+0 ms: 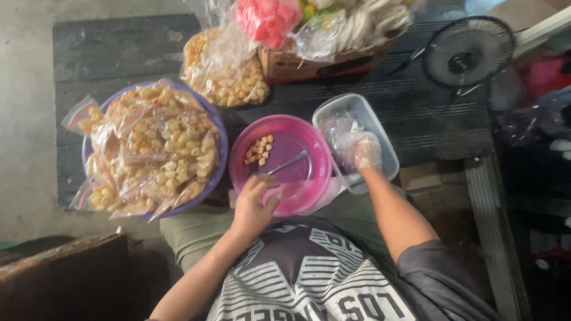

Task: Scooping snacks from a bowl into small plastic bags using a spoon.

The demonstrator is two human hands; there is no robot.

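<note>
A dark, worn wooden platform of planks (119, 53) is serving as the work surface, lying on a grey concrete floor (24, 119) in a dim, cluttered room. One round pink plastic bowl (321, 156) is sitting at the near edge of the planks, right in front of the seated person. It is holding roughly a dozen small orange-yellow puffed snack pieces (260, 150) gathered at its far left side. The left hand (253, 205) is curling closed around the handle of one thin metal spoon (288, 162), whose tip is pointing into the bowl. Just beside the bowl on the right, one clear rectangular plastic container (383, 134) is standing. The right hand (366, 151), wrapped in thin clear plastic, is reaching into it; whether it is gripping anything cannot be told. On the left, one round purple plastic basin (219, 139) is nearly touching the bowl and brimming with many small sealed clear bags of snacks (160, 142), too overlapped to count. Farther back, one large clear bag of loose snacks (229, 77) is leaning beside one brown cardboard box (297, 66), and one small black fan (468, 50) is standing at the far right. Open planks are showing only at the far left corner and to the right of the container.
</note>
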